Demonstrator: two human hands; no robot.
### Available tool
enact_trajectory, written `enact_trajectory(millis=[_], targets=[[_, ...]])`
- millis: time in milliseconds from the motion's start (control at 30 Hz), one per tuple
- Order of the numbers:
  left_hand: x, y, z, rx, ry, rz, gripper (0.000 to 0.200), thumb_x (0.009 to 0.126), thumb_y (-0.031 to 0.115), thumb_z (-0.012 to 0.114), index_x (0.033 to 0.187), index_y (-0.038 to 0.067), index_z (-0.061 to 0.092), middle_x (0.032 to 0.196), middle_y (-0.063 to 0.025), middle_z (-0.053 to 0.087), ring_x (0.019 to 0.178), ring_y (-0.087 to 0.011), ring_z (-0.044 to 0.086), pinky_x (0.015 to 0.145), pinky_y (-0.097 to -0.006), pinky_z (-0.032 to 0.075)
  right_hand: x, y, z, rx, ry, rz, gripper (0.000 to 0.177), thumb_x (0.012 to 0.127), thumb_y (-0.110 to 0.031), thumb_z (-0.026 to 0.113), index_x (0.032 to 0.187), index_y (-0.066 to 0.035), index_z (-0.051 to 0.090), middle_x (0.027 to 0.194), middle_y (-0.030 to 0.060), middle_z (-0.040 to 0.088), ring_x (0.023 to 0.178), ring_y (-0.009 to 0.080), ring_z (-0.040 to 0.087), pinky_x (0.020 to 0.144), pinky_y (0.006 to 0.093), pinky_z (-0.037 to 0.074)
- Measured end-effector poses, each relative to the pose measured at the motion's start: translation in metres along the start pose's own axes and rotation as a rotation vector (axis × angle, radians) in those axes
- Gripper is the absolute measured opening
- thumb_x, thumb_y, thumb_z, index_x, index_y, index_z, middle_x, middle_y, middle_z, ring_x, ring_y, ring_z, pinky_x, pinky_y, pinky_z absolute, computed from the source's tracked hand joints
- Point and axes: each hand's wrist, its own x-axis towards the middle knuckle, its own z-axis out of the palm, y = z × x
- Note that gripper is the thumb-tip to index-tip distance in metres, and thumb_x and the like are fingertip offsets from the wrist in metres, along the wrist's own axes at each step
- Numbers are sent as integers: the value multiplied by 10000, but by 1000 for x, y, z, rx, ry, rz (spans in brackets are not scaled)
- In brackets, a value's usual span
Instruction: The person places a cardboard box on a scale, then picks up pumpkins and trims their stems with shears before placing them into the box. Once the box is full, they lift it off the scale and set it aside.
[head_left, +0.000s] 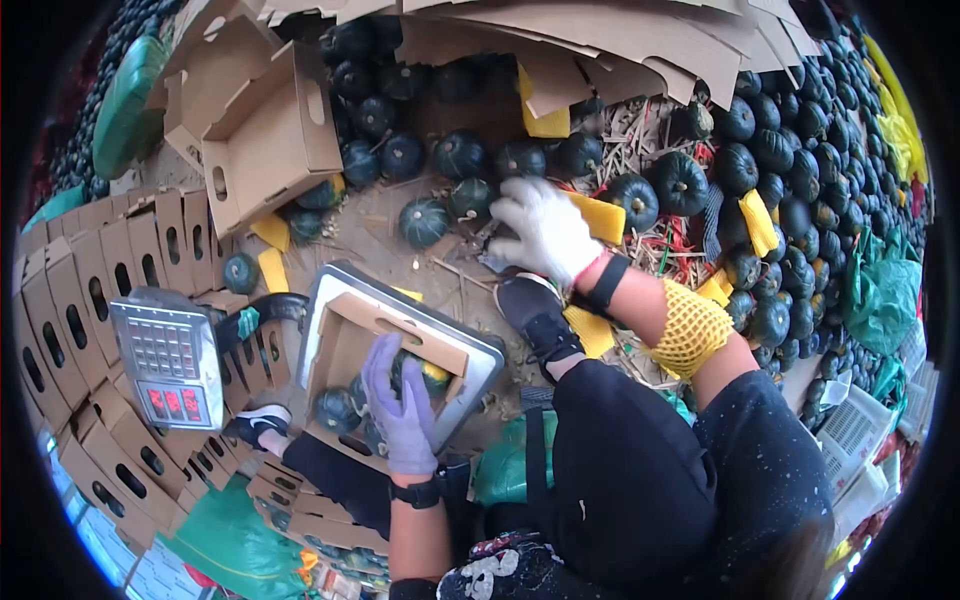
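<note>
Round dark-green squashes (337, 410) sit in an open brown cardboard box (438, 350) on a silver metal scale platform (484, 368), near left. Above them, the purple-gloved left hand (400, 405) is open, fingers extended. Farther right, the white-gloved right hand (540, 232) is beside a dark-green ribbed squash (468, 198); I cannot tell whether it grips anything.

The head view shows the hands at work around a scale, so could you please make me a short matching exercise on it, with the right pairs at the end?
Things
1. Left hand
2. Scale display
3. Right hand
4. Cardboard box with dark green squashes

Descriptions
A. Gloved in white
B. Resting on the scale platform
C. Gloved in purple
D. Lit with red digits

Right pairs: 1-C, 2-D, 3-A, 4-B
</note>
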Motion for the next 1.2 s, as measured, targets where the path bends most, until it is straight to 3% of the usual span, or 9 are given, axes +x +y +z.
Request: enact_trajectory(millis=[333, 433, 500, 600, 633, 767, 833, 933, 1200], targets=[[-4, -9, -13, -33, -40, -37, 379, 1041, 107, 541, 1414, 37, 544, 1447, -160, 534, 1349, -301, 515, 1147, -404, 390, -32, 1, -13, 152, -69, 380, 784, 693, -295, 884, 1407, -178, 583, 1420, 235, 512, 1233, 393, 589, 1050, 435, 505], [-6, 20, -7, -435, -8, -226, 515, 1035, 192, 554, 1510, 48, 415, 1481, -167, 499, 1364, -297, 500, 1177, -418, 367, -23, -34, -43, 1066, -98, 613, 846, 795, -337, 863, 1496, -81, 464, 1438, 148, 519, 1292, 264, 552, 1082, 375, 467], [-5, 45, 1, -1233, 47, -553, 729, 1014, 317, 585, 1603, 60, 240, 1501, -191, 466, 1371, -284, 488, 1204, -436, 347, -19, -56, -49, 1155, -288, 215, 778, 841, -339, 848, 1489, -103, 487, 1473, 153, 511, 1317, 259, 546, 1111, 397, 436], [-17, 34, -7, -1134, -133, -485, 683, 1006, 379, 583, 1594, 161, 313, 1519, -115, 444, 1375, -343, 484, 1087, -586, 473, 9, -72, -58, 1039, -724, -343, 482, 936, -341, 765, 1344, -111, 649, 1446, 178, 546, 1303, 284, 570, 1110, 408, 431], [-16, 10, -14, -1376, -167, -518, 714, 982, 383, 620, 1584, 140, 324, 1481, -106, 463, 1356, -369, 498, 985, -635, 532, 21, -78, -54, 1211, -735, -250, 327, 981, -346, 704, 1205, -110, 734, 1360, 164, 620, 1288, 299, 582, 1093, 404, 442], [1, -18, -36, -1154, 147, -592, 662, 995, 270, 630, 1572, 111, 346, 1478, -165, 458, 1348, -344, 496, 1054, -585, 495, 23, -38, 8, 128, -467, 77, 334, 844, -368, 742, 1055, -110, 746, 1128, 98, 684, 1210, 350, 582, 1016, 499, 474], [11, -52, -17, -28, 439, -318, 655, 986, 194, 651, 1553, 39, 363, 1496, -197, 450, 1400, -333, 445, 1159, -517, 387, 1, -12, 38, -267, -206, -34, 394, 784, -352, 752, 1127, -161, 716, 1150, 83, 635, 1281, 319, 516, 1035, 547, 430], [1, -90, -2, 366, 113, 31, 733, 932, 109, 690, 1563, 6, 332, 1549, -233, 408, 1456, -471, 332, 1230, -541, 251, -9, -3, 42, -404, -146, -151, 575, 789, -389, 758, 1295, -156, 615, 1272, 103, 580, 1292, 328, 498, 1063, 598, 377], [-81, -80, -41, -155, 442, -227, 662, 1006, 64, 612, 1593, 55, 305, 1614, -126, 350, 1474, -239, 366, 1230, -399, 295, 12, -14, 48, -562, -344, -184, 537, 789, -346, 762, 1286, -208, 614, 1122, 80, 622, 1128, 302, 573, 944, 566, 452]])
